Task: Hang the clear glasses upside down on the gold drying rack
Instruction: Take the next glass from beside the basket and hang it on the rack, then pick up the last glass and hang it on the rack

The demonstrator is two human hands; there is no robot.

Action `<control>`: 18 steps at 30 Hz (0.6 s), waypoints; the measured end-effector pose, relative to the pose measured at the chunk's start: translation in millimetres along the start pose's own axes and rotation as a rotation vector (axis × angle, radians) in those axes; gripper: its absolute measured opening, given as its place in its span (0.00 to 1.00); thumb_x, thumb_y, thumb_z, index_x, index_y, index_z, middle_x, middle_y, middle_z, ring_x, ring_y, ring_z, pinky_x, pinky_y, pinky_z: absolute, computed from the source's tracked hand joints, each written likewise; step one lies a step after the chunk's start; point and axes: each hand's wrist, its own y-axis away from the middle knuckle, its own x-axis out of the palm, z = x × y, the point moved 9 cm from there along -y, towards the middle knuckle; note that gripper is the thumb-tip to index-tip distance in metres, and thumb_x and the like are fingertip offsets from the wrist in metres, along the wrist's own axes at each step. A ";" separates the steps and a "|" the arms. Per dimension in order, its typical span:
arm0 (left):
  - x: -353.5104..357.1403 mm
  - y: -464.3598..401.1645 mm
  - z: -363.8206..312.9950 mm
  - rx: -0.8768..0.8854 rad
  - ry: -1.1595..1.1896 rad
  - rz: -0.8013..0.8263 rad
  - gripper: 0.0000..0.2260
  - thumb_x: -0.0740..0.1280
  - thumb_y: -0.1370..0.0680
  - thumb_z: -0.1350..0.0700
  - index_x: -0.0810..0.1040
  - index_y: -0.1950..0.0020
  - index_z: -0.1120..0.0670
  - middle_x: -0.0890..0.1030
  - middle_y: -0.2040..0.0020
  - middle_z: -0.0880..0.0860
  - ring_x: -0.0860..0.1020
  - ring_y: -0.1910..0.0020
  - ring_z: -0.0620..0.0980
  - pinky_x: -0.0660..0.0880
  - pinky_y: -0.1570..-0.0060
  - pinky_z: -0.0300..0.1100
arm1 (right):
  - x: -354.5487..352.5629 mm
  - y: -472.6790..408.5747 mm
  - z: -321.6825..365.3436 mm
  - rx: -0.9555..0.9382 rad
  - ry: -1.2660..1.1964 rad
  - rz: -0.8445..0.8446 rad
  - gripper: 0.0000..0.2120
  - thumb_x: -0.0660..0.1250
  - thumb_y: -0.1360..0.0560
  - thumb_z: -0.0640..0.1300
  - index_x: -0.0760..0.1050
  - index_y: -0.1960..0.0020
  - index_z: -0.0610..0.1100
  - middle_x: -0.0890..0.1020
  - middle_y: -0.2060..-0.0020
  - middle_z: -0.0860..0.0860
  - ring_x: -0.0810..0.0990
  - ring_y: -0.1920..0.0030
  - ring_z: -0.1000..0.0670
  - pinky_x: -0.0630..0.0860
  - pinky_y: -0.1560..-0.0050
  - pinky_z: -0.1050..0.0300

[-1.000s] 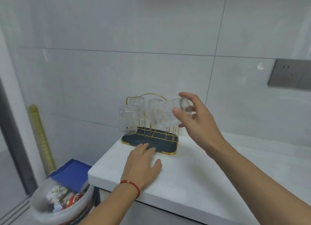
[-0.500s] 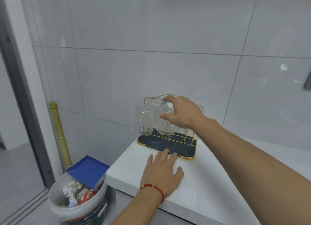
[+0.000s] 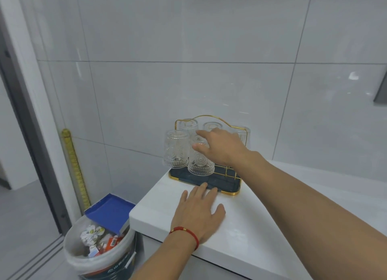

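The gold drying rack (image 3: 236, 128) with its dark tray (image 3: 225, 185) stands on the white counter (image 3: 251, 227) against the tiled wall. Several clear patterned glasses hang upside down on it: one at the front left (image 3: 175, 152), one at the front middle (image 3: 201, 163), and others behind (image 3: 188, 125) (image 3: 212, 125) (image 3: 244, 133). My right hand (image 3: 219, 147) hovers at the front middle glass, fingers spread, thumb and index finger just touching its upturned base. My left hand (image 3: 199, 212) lies flat on the counter, fingertips at the tray's front edge.
Left of the counter, on the floor, a white bucket (image 3: 75, 256) holds rubbish and a blue box (image 3: 111, 211). A yellow ribbed tube (image 3: 75, 164) leans in the wall corner. A grey wall socket (image 3: 382, 91) is at the far right. The counter's left edge (image 3: 138, 214) drops off.
My right hand carried a glass to the rack, set it upside down at the front middle and loosened its grip. My left hand stayed flat on the counter. The camera shifted left.
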 end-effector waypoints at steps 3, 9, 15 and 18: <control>-15.2 6.5 -5.1 0.066 0.183 -0.053 0.25 0.59 0.25 0.41 0.72 0.28 0.44 0.69 0.24 0.48 0.63 0.25 0.46 0.56 0.23 0.49 | -29.9 31.7 -6.8 -0.052 -0.097 -0.244 0.23 0.58 0.17 0.56 0.72 0.25 0.49 0.77 0.30 0.45 0.74 0.30 0.41 0.68 0.32 0.41; -40.4 8.3 -62.3 0.131 0.449 -0.257 0.20 0.64 0.29 0.49 0.79 0.37 0.46 0.79 0.38 0.42 0.73 0.38 0.41 0.69 0.35 0.38 | -62.8 137.4 -62.7 -0.214 0.043 -0.546 0.15 0.69 0.29 0.34 0.82 0.43 0.40 0.83 0.49 0.44 0.83 0.53 0.40 0.78 0.55 0.45; 11.0 -16.6 -204.0 0.280 0.441 -0.183 0.21 0.65 0.24 0.49 0.73 0.30 0.46 0.74 0.29 0.45 0.66 0.28 0.45 0.65 0.31 0.42 | -27.3 234.2 -214.3 0.278 -0.072 -0.441 0.17 0.67 0.25 0.37 0.78 0.37 0.45 0.80 0.42 0.50 0.81 0.49 0.45 0.77 0.49 0.49; 49.4 -31.5 -259.0 0.358 0.313 -0.027 0.25 0.64 0.23 0.47 0.68 0.26 0.46 0.68 0.23 0.49 0.61 0.24 0.49 0.61 0.26 0.47 | -10.3 297.4 -303.3 0.712 -0.373 -0.504 0.20 0.67 0.24 0.39 0.73 0.32 0.45 0.77 0.39 0.47 0.78 0.43 0.45 0.73 0.45 0.51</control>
